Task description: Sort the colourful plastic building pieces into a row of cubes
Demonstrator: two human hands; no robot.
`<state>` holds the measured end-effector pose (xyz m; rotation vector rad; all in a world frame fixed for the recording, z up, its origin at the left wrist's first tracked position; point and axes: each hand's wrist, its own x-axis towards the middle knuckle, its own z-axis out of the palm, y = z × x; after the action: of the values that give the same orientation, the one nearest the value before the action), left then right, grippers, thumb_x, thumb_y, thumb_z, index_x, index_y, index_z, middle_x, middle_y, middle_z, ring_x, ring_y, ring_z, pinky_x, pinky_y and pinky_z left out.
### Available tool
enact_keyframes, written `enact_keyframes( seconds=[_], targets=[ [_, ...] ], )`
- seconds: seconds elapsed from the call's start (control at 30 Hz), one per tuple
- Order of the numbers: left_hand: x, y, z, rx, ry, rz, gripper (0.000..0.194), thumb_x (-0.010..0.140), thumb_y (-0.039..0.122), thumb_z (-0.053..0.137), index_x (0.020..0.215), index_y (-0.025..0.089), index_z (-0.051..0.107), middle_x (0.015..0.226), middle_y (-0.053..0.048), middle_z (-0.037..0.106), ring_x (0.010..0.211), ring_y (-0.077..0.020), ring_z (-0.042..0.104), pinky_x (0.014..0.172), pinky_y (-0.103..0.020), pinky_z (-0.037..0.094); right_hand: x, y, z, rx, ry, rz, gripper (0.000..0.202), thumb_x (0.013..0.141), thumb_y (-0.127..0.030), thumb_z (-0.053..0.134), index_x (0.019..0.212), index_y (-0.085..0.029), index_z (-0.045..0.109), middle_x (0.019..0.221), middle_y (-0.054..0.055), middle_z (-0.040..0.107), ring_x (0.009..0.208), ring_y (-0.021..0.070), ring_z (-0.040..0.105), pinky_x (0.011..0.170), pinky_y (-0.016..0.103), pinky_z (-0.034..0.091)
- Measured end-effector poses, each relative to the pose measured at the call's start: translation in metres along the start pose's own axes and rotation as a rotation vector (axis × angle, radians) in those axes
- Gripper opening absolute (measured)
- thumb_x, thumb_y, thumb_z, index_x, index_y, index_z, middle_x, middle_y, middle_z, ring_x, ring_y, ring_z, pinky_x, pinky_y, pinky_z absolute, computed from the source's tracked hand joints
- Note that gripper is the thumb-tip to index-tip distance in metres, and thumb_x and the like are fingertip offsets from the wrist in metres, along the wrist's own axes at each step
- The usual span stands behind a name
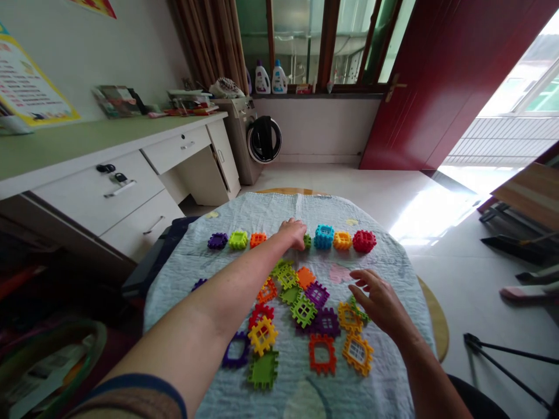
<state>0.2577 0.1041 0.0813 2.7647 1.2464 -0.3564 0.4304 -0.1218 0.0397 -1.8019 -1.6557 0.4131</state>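
Note:
My left hand reaches across to the far row of interlocking plastic tiles. Its fingers are curled down around a green tile stack, which they partly hide. Right of this stand a blue tile stack, a yellow stack and a red stack. Left of my forearm are an orange stack, a lime stack and a purple stack. My right hand hovers, fingers apart and holding nothing, near a green tile and a yellow tile.
Loose tiles in several colours lie mid-table, among them a red-orange square frame and a green panel. A pale blue cloth covers the round table. A desk stands left; a washing machine is beyond.

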Motion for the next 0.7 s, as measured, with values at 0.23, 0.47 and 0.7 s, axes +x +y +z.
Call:
enact_keyframes(
  seconds=[0.23,0.47,0.7],
  targets=[
    [0.001,0.001,0.002,0.006,-0.024,-0.006,0.050,0.057,0.027,0.070,0.107,0.021,0.064,0.120,-0.011,0.060,0.117,-0.0315,0.049,0.094,-0.042,0.046,0.002,0.004,0.002,0.009,0.018,0.026,0.022,0.085,-0.036,0.054,0.099,-0.021,0.064,0.095,0.005,0.066,0.080,0.0171,0.064,0.071,0.031,0.051],
    [0.003,0.000,0.007,-0.012,-0.011,-0.012,0.058,0.058,0.031,0.070,0.115,0.021,0.059,0.127,-0.012,0.055,0.122,-0.0318,0.045,0.100,-0.043,0.041,-0.001,0.004,0.003,0.017,0.043,0.024,0.022,0.085,-0.035,0.054,0.100,-0.021,0.063,0.097,0.005,0.066,0.080,0.0162,0.064,0.071,0.030,0.051],
    [0.007,-0.001,0.014,-0.008,-0.009,0.012,0.053,0.058,0.033,0.071,0.109,0.024,0.061,0.126,-0.009,0.057,0.127,-0.0304,0.040,0.107,-0.047,0.030,-0.001,0.003,0.002,0.029,0.056,0.036,0.021,0.084,-0.034,0.054,0.099,-0.021,0.063,0.097,0.005,0.066,0.079,0.0161,0.064,0.071,0.030,0.051]
  ],
)
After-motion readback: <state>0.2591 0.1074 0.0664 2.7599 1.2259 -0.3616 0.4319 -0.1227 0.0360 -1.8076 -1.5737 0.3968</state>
